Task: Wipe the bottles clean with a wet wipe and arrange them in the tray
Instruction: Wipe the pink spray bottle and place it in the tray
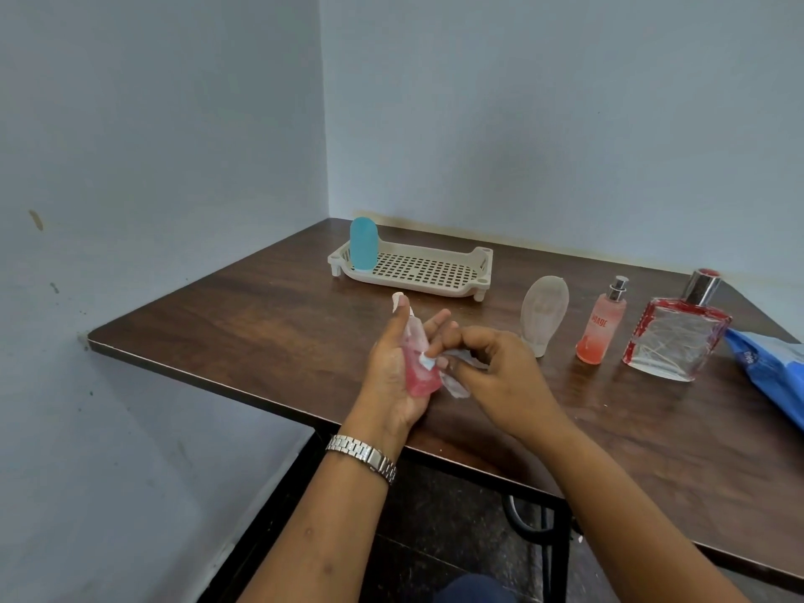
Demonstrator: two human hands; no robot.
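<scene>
My left hand point(393, 376) holds a small pink bottle point(418, 363) upright above the table's front edge, thumb up beside its white cap. My right hand point(500, 372) pinches a crumpled white wet wipe point(457, 383) against the bottle's side. A cream perforated tray point(435, 272) stands at the back of the table, with a blue bottle point(363, 245) upright in its left end. To the right stand a frosted clear bottle point(544, 313), a slim pink spray bottle point(602, 324) and a large square red-edged glass bottle point(678, 335).
The dark wooden table point(261, 306) sits in a corner with walls at left and back. A blue wipes packet point(770, 367) lies at the right edge. A metal watch point(363, 456) is on my left wrist. The table's black frame shows below.
</scene>
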